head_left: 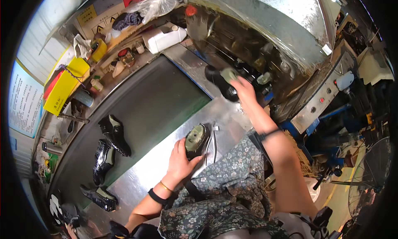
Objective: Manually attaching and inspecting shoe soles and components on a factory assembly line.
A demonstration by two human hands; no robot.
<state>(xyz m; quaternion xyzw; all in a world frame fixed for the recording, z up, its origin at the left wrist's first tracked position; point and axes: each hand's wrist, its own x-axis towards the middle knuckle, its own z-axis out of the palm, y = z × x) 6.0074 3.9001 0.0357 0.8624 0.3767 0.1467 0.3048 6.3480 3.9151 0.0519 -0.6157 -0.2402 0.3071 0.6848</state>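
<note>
My left hand [180, 159] grips a black shoe [203, 145] by its near end, thumb and fingers around its sides. An olive-green last, its top turned up, fills this shoe. Farther off to the right, at the machine's edge, my right hand [244, 91] has its fingers on the green last of another black shoe [214, 77]; this spot is slightly blurred. Part of that shoe is hidden behind the hand. A thin pale cord or tube [214, 144] lies on the metal table [145, 179] beside the left-hand shoe.
Several glossy black shoes [115, 134] rest along the dark conveyor belt [159, 87] and table at left. An open grimy machine [248, 40] stands far right, with a button panel [319, 102]. A white jug [165, 39] sits behind the belt. Someone else's hand [70, 230] shows at lower left.
</note>
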